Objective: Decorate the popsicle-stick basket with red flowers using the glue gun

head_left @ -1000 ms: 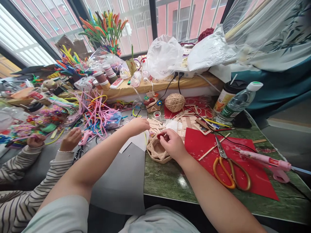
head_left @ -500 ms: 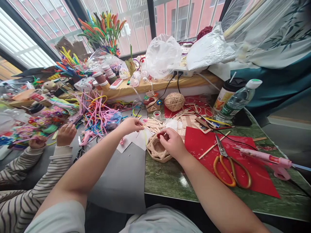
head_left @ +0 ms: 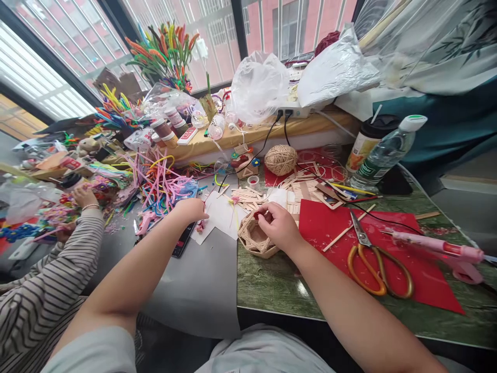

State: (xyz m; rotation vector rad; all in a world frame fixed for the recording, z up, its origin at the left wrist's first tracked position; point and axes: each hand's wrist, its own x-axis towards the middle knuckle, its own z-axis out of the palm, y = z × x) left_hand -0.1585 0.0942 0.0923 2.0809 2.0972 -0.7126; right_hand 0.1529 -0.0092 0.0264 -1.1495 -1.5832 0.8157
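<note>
Right fingers (head_left: 266,208): pinching red piece (head_left: 256,215), partly hidden | Left fingers (head_left: 203,213): grip obscured, cannot tell

We count two pink glue guns (head_left: 435,245), one at the right and one at the left; two red sheets (head_left: 318,218), one near and one far; one pair of scissors (head_left: 366,242); one ball of twine (head_left: 280,159); one woven basket (head_left: 248,242); and one small dark red piece (head_left: 257,215). We also count one plastic bottle (head_left: 386,153) at the right, one phone (head_left: 183,240) at the left and two black plugs (head_left: 280,115) at the far side.
</note>
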